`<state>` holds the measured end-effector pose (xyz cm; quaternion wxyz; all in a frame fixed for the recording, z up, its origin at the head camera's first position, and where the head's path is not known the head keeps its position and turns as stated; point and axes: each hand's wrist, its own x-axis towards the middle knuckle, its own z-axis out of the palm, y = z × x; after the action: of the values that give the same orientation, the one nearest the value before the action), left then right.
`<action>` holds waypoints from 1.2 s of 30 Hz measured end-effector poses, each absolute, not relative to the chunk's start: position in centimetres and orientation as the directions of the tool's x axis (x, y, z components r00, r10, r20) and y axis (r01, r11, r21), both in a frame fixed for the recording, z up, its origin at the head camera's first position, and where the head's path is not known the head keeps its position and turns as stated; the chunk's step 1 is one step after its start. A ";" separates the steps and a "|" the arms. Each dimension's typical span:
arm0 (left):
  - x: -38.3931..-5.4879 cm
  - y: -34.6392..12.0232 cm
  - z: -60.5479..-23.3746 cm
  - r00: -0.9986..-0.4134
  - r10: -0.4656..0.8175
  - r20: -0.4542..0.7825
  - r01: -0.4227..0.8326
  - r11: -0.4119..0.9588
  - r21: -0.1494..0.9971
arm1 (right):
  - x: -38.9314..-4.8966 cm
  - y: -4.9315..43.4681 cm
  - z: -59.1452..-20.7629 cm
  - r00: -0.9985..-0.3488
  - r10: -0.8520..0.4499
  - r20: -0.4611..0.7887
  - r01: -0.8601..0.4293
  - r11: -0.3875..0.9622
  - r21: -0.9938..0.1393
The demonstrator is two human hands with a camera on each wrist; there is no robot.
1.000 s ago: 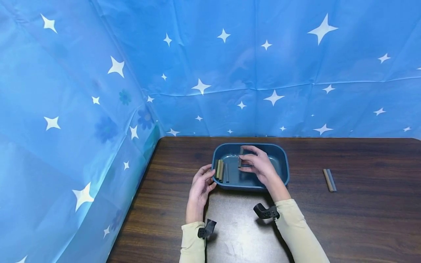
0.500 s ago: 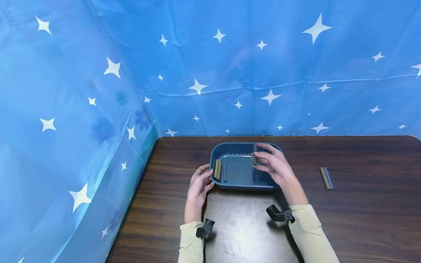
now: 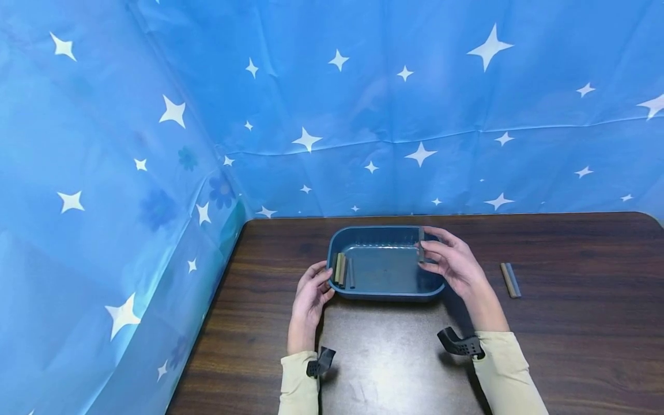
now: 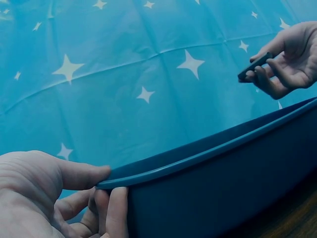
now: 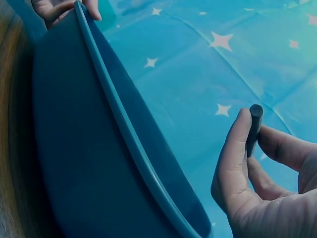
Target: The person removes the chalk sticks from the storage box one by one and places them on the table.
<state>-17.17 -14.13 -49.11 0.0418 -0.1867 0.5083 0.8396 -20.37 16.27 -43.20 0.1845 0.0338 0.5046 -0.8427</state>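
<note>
Right grip (image 3: 453, 259) pinches dark stick (image 5: 255, 124) between thumb and fingers, farther right than before; left grip (image 3: 311, 290) pinches blue tray (image 3: 384, 295).

A tub (image 3: 386, 296) is set on a table (image 3: 586, 323) before a curtain (image 3: 363, 104), its left end, where sticks (image 3: 339, 271) are laid inside, pinched by the left hand (image 3: 309, 297), while a single stick (image 3: 421, 245) is held by the right hand (image 3: 456, 262) above the right end and a side-by-side pair (image 3: 510, 280) is placed farther right.
</note>
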 end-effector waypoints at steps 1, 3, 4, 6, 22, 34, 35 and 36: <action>-17.2 -14.2 -49.1 -0.926 -0.120 -0.357 -0.261 -0.479 0.838 | -20.3 16.5 -43.2 -0.931 -0.271 -0.244 0.343 -0.421 -0.840; -17.1 -14.2 -49.2 -0.925 -0.121 -0.361 -0.264 -0.479 0.837 | -20.1 17.0 -43.4 -0.934 -0.259 -0.245 0.337 -0.418 -0.843; -17.1 -14.2 -49.3 -0.923 -0.121 -0.366 -0.268 -0.482 0.834 | -20.1 17.2 -43.5 -0.936 -0.253 -0.245 0.335 -0.420 -0.844; -17.0 -14.2 -49.4 -0.920 -0.122 -0.373 -0.273 -0.482 0.833 | -19.9 17.7 -43.6 -0.939 -0.245 -0.243 0.329 -0.425 -0.843; -16.8 -14.3 -49.3 -0.924 -0.103 -0.369 -0.282 -0.471 0.836 | -18.9 22.0 -44.8 -0.957 -0.214 -0.196 0.278 -0.481 -0.831; -17.0 -14.1 -49.1 -0.927 -0.098 -0.363 -0.273 -0.490 0.828 | -18.6 24.4 -45.4 -0.963 -0.184 -0.194 0.259 -0.462 -0.848; -17.0 -14.1 -49.1 -0.928 -0.096 -0.361 -0.272 -0.490 0.828 | -18.6 24.5 -45.5 -0.964 -0.180 -0.196 0.258 -0.461 -0.849; -17.1 -14.1 -49.1 -0.930 -0.093 -0.357 -0.270 -0.488 0.830 | -18.5 24.6 -45.5 -0.965 -0.176 -0.197 0.258 -0.462 -0.848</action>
<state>-17.05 -14.06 -49.07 0.0526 -0.1801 0.5033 0.8435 -18.54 24.65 -45.47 0.1269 0.0406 0.5027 -0.8541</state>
